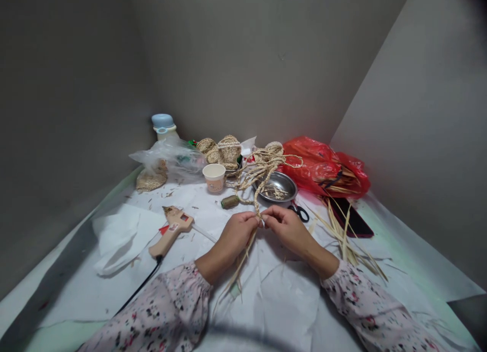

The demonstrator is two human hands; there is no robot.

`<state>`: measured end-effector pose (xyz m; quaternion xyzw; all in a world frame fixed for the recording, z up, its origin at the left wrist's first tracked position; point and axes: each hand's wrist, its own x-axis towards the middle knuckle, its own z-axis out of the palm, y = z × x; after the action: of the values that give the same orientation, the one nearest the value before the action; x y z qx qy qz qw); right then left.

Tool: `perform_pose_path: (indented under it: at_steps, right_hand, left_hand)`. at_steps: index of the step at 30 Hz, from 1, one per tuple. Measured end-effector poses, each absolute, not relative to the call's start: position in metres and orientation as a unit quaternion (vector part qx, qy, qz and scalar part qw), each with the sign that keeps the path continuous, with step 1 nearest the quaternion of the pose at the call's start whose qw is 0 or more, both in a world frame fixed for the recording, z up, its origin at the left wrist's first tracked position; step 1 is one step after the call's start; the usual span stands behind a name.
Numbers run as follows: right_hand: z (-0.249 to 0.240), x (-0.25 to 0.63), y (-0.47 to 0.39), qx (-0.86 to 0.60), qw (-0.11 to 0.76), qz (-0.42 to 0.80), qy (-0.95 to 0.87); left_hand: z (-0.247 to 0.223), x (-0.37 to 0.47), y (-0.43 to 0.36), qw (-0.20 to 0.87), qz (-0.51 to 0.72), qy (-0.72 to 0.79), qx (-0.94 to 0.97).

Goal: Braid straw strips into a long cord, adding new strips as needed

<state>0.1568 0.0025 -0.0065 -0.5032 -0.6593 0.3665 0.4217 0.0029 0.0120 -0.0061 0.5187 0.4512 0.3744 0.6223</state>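
Near the middle of the table, my left hand (240, 233) and my right hand (286, 228) meet at the end of a braided straw cord (257, 204). Both are closed in a pinch on it, fingertips almost touching. Loose straw strands (243, 258) trail below my left hand toward me. The finished length of the braid runs away from my hands into a looped heap (268, 162) over a metal bowl (280, 185) that has straw scraps in it. Just beyond my left hand lies a spool of dark thread (230, 202). Black-handled scissors (301, 213) lie past my right hand.
On the left are a hot glue gun (173, 231) with its cord and crumpled white paper (117, 240). A paper cup (214, 178), coiled straw pieces (229, 151), a plastic bag (178, 156) and a blue-lidded bottle (163, 122) stand behind. A red bag (315, 164), a phone (352, 217) and straw (346, 235) are right.
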Motion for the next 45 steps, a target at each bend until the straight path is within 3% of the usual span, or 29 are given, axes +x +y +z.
perform_pose_path:
  at_steps: [10, 20, 30, 39, 45]
  right_hand:
    - [-0.006, 0.158, 0.004, -0.524, 0.396, 0.378, -0.653]
    - [-0.003, 0.155, 0.0, -0.575, 0.374, 0.283, -0.67]
    - [-0.007, 0.154, 0.001, -0.573, 0.378, 0.266, -0.676]
    - [-0.008, 0.152, 0.001, -0.573, 0.419, 0.315, -0.63]
    - [-0.01, 0.15, 0.003, -0.56, 0.449, 0.354, -0.6]
  left_hand:
    - [-0.011, 0.001, 0.017, 0.487, 0.349, 0.455, 0.659]
    - [-0.007, 0.0, 0.009, 0.339, 0.311, 0.475, 0.75]
    - [0.002, -0.001, 0.005, 0.181, 0.269, 0.545, 0.773]
    - [0.007, 0.004, -0.005, 0.234, 0.274, 0.527, 0.77]
    - [0.008, 0.009, -0.012, 0.188, 0.21, 0.526, 0.803]
